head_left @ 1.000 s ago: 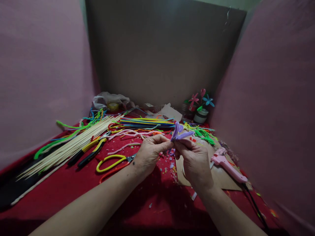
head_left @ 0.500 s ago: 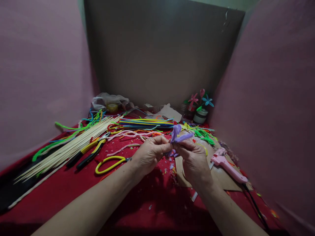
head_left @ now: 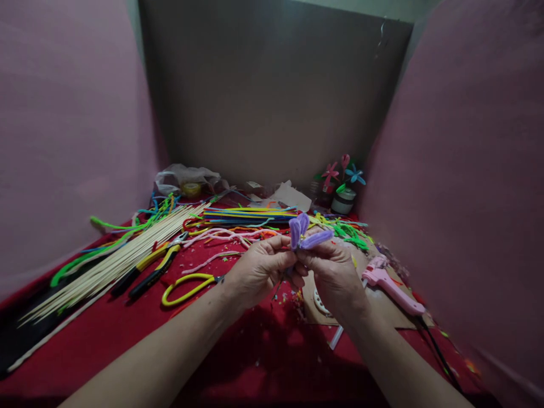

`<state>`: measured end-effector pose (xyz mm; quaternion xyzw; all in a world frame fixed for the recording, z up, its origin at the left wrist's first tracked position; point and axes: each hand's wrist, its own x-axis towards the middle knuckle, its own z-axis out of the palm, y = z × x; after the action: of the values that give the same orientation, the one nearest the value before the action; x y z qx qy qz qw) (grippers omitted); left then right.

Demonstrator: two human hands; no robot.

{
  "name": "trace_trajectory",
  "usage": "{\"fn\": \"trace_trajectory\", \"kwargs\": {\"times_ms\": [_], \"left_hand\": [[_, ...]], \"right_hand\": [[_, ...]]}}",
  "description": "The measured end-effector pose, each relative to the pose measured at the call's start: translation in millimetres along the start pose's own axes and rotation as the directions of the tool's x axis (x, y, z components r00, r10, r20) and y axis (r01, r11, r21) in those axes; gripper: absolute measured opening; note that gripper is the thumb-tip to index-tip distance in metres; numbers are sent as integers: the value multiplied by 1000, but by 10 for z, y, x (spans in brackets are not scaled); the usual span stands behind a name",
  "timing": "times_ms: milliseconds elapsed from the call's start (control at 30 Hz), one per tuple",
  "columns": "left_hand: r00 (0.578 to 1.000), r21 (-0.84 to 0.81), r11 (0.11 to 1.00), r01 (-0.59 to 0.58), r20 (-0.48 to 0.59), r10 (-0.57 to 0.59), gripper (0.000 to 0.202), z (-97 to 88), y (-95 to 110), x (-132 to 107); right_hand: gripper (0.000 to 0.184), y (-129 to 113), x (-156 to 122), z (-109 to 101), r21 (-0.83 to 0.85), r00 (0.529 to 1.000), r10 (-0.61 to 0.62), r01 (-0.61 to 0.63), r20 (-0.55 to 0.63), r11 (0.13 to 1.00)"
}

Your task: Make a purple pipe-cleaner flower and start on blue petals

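A purple pipe-cleaner flower (head_left: 312, 238) with looped petals is pinched between both hands above the red cloth. My left hand (head_left: 263, 266) grips its base from the left, thumb and fingers pressed together. From the other side my right hand (head_left: 334, 275) closes on the same base. Several petals fan upward and to the right, with a bit of yellow at the centre. The flower's lower part is mostly hidden by my fingers. Below the right hand, a brown board (head_left: 314, 306) lies partly covered.
Left lie wooden sticks (head_left: 127, 260), pliers (head_left: 157, 263) and yellow-handled scissors (head_left: 187, 289). Loose pipe cleaners (head_left: 250, 214) lie behind the hands. A pink glue gun (head_left: 393, 289) rests on the board at right. Pipe-cleaner flowers (head_left: 346, 173) stand at the back by a jar (head_left: 343, 201).
The purple flower has turned in my fingers; its petals now stand more spread and its yellow centre shows. The whole view has shifted slightly.
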<state>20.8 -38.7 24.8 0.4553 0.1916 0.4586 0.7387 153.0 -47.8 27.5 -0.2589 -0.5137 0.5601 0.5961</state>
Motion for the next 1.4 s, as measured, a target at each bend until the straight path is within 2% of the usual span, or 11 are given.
{"fn": "trace_trajectory", "kwargs": {"times_ms": [300,433,533,600,667,733,833,900,967,1100,1400], "left_hand": [[994,68,994,-85,-58,89,19,13,14,-20],[988,90,989,-119,-85,127,19,24,38,-27],[988,50,991,-125,-90,129,21,17,71,-27],[986,9,992,-125,-108,126,22,5,86,-22],[986,-13,994,-111,-126,108,22,-10,83,-11],[988,-10,996,-84,-133,82,22,-27,65,3],[989,-2,998,-58,-140,57,21,-48,33,25],[987,2,999,-53,-151,53,21,-55,25,35],[985,6,999,-47,-163,47,20,-56,28,41],[985,-9,1000,-29,-169,27,18,-61,31,43],[983,-56,998,-26,-185,15,19,-121,-11,75]], "right_hand": [[5,-80,30,27,-21,994,-79,81,69,996],[9,-141,47,-62,-104,988,51,-36,148,994],[21,-193,96,-283,-214,995,93,-97,-29,972],[20,-216,152,-465,-353,989,37,-87,-144,932],[10,-213,212,-632,-644,985,-92,-25,-148,765],[9,-178,255,-753,-909,989,-142,13,-51,417],[16,-81,263,-833,-997,997,-44,66,68,-46],[17,-14,242,-835,-977,996,4,90,91,-194],[21,35,219,-823,-959,995,22,103,101,-266],[24,70,201,-823,-958,993,36,118,113,-261],[6,39,203,-922,-994,995,-10,100,101,-36]]}}
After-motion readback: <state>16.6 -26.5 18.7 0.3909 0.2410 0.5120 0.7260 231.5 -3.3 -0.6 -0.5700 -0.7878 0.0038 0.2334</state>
